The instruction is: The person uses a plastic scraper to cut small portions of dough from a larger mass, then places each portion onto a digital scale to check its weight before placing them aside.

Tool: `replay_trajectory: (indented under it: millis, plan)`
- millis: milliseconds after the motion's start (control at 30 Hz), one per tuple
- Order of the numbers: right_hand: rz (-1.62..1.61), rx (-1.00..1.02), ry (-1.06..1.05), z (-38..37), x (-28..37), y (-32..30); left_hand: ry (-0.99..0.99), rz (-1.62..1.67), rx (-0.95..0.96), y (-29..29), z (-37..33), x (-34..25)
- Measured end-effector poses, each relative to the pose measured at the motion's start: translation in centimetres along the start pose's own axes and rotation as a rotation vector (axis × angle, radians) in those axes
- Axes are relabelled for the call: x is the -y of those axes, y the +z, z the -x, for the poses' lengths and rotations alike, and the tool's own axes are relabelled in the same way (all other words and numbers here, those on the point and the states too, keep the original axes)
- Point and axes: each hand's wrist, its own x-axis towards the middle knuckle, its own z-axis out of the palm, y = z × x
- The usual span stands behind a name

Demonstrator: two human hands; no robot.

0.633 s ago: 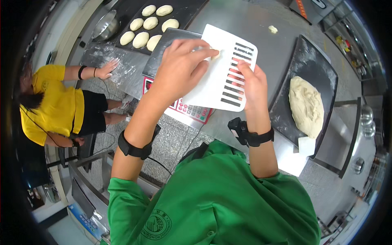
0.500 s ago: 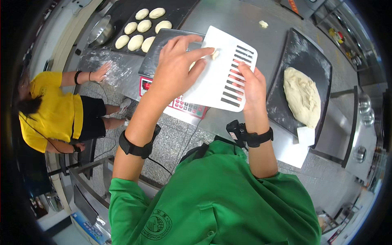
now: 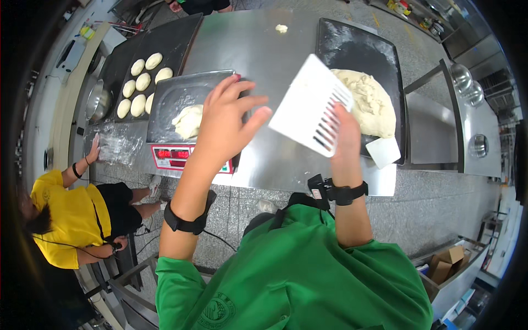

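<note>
Now keep right hand (image 3: pixel 345 127) gripping slotted white plastic scraper (image 3: pixel 311 104) firmly; hover open, spread, empty left hand (image 3: pixel 225 118) steadily over pale dough piece (image 3: pixel 188 121) just left.

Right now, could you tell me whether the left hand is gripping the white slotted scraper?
No, the left hand is spread open beside the white slotted scraper, which only the right hand holds.

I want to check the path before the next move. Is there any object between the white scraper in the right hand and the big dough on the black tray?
Nothing visible does. The right hand holds the white slotted scraper just left of the big dough on the black tray; only bare steel table lies below.
</note>
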Motion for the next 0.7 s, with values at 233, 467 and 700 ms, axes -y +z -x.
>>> replay_trajectory:
  millis: [233,467,700]
  plan:
    - [0.903,-0.378,-1.125,-6.5,7.7,-9.2,-0.536,0.765,-0.038,8.3,-1.2,0.5]
    - [1.826,-0.159,-1.059,-14.1,3.4,-13.2,-0.887,1.082,0.217,13.8,0.4,-1.8]
    - [1.459,-0.256,-1.398,-12.2,9.5,-13.6,-1.074,1.231,0.093,13.5,4.1,0.3]
